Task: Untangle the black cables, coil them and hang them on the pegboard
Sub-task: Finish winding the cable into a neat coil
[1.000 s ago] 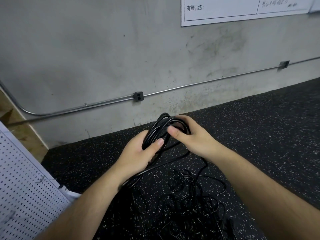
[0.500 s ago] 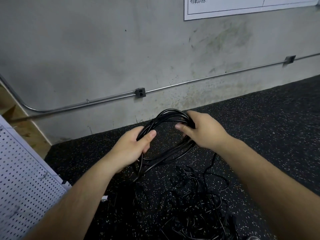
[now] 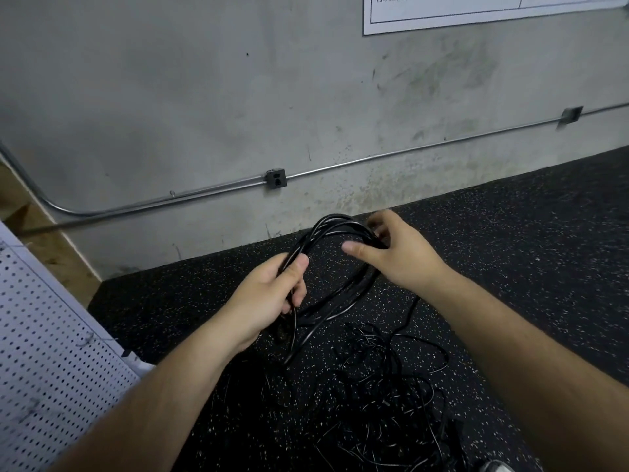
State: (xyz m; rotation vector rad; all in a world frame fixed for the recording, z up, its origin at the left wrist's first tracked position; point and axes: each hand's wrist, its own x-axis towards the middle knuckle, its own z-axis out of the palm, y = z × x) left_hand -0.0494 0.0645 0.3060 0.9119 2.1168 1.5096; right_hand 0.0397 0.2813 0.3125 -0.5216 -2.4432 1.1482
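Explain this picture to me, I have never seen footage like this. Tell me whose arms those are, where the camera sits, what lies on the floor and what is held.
There is no machine here: a person wears a wide-angle camera on the head, looking forward and down, so the two bare arms are their own. The left hand grips one side of a coil of black cable; the right hand has the far side between thumb and fingers, though those fingers are blurred. Below, on the speckled black floor mat, lies a tangle of thinner black cables, not yet sorted. The white pegboard at the left is where coils should hang. Behind is a concrete wall.
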